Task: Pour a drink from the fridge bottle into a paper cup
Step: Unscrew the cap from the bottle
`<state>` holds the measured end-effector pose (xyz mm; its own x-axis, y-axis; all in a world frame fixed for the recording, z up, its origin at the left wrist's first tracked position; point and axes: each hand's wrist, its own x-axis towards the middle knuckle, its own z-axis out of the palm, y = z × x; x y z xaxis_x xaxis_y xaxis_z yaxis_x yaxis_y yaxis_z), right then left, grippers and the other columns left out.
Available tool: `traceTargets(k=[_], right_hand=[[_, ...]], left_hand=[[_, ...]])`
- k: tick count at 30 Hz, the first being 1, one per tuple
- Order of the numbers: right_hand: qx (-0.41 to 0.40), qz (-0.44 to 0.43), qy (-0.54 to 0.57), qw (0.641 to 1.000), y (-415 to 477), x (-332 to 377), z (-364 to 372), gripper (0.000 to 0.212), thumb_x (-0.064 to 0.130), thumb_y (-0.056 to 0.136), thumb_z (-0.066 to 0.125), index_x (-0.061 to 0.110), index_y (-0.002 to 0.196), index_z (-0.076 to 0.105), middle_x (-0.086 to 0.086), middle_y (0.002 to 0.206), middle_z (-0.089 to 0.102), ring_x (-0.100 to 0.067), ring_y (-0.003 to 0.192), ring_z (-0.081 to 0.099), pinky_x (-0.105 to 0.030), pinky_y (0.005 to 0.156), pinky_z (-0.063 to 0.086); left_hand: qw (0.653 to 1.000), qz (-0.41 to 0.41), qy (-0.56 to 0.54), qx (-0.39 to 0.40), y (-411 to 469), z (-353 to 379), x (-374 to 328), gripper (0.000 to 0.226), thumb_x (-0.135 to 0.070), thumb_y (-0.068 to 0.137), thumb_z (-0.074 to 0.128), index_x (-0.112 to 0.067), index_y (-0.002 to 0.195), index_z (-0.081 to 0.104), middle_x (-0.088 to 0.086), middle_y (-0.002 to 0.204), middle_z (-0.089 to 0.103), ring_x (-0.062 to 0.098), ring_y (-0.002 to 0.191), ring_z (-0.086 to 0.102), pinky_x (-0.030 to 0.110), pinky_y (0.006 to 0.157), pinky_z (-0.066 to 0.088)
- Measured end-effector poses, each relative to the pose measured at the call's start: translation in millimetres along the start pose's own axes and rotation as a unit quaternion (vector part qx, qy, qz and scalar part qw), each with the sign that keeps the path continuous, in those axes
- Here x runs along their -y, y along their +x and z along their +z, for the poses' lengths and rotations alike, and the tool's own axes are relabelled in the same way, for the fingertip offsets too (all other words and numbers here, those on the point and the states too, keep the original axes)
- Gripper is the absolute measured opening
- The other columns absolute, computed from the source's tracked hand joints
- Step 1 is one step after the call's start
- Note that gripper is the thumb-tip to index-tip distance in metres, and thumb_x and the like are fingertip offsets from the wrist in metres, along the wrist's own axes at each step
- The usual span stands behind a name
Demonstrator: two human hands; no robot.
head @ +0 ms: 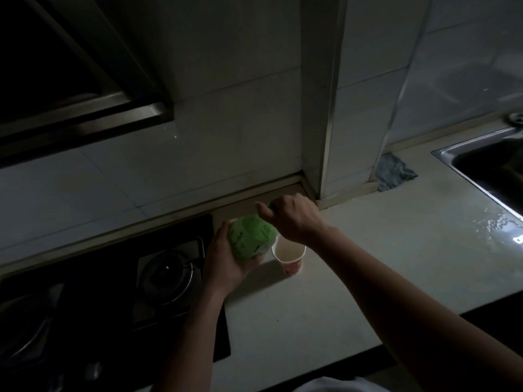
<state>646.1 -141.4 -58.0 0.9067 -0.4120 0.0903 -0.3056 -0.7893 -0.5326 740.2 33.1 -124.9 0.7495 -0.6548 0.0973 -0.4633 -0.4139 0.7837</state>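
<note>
A green plastic bottle (pixel 252 241) is held above the pale countertop (pixel 353 278), seen almost from above. My left hand (pixel 226 264) grips its lower body from the left. My right hand (pixel 291 219) is curled round the top of the bottle, hiding the neck and cap. Just right of the bottle stands a white paper cup (pixel 290 257) with a red print, upright, with pale liquid inside. My right wrist passes over the cup's far rim.
A black gas hob (pixel 167 275) with round burners lies left of the bottle, under a steel range hood (pixel 85 114). A steel sink (pixel 486 168) sits at the far right, with a wet patch on the counter beside it. A bluish cloth (pixel 393 172) lies by the tiled corner pillar.
</note>
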Motion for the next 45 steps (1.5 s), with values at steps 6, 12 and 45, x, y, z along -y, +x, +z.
traceTargets(k=[6,12,45], right_hand=[[0.002,-0.043,0.008,0.999,-2,-6,-3,0.056,0.056,0.098,0.037,0.022,0.054,0.039,0.004,0.048,0.034,-0.013,0.037,0.030,-0.029,0.042,0.028],[0.004,-0.041,-0.041,0.998,1,-5,-8,0.063,0.062,0.097,0.028,0.016,0.063,0.053,0.004,0.052,0.040,-0.014,0.041,0.037,-0.025,0.042,0.030],[-0.050,0.039,-0.098,0.993,4,8,-9,0.072,0.074,0.083,0.012,0.018,0.057,0.051,0.004,0.047,0.035,-0.016,0.039,0.035,-0.023,0.047,0.033]], left_hand=[[0.999,-0.004,0.004,0.046,4,-4,-9,0.086,-0.026,0.052,0.095,-0.024,0.126,0.051,-0.016,0.107,0.059,0.009,0.100,0.060,0.025,0.089,0.047],[0.997,-0.026,-0.046,0.059,2,-4,-9,0.084,-0.042,0.036,0.091,-0.044,0.111,0.054,-0.012,0.109,0.068,0.002,0.099,0.066,0.036,0.084,0.058],[0.999,-0.023,-0.047,0.003,-1,-11,-14,0.086,-0.039,0.041,0.092,-0.038,0.117,0.052,-0.008,0.114,0.066,0.013,0.105,0.065,0.048,0.083,0.057]])
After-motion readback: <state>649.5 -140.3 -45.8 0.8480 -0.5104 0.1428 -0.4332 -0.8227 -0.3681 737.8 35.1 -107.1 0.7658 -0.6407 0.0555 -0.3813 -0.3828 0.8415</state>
